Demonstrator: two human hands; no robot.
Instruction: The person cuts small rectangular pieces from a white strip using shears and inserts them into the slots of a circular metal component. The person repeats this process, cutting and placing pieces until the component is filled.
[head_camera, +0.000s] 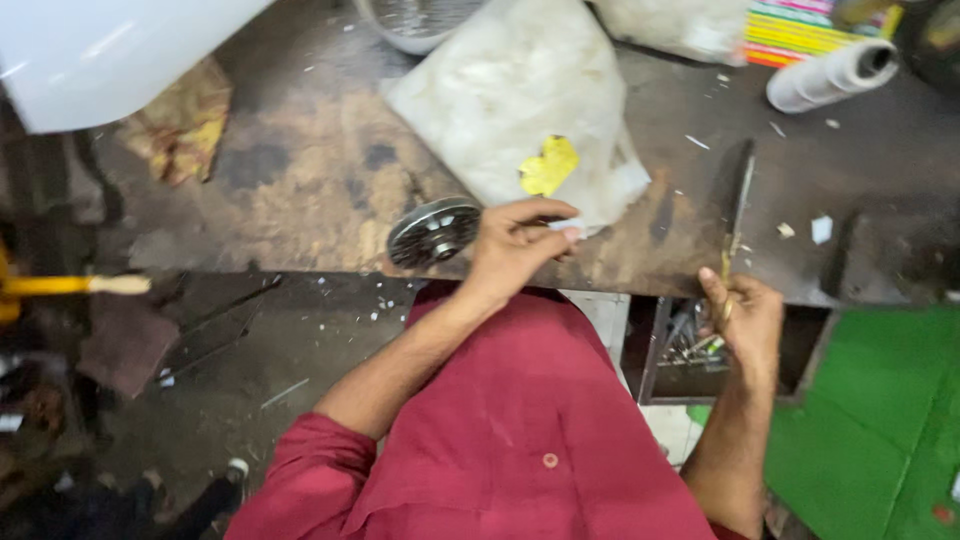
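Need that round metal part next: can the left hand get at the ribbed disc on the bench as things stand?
Probably yes. The left hand is right beside the ribbed metal disc, with nothing between them, though its fingers are pinched on a small white piece beside the plastic bag.

white plastic bag (520, 95), yellow label (548, 165)
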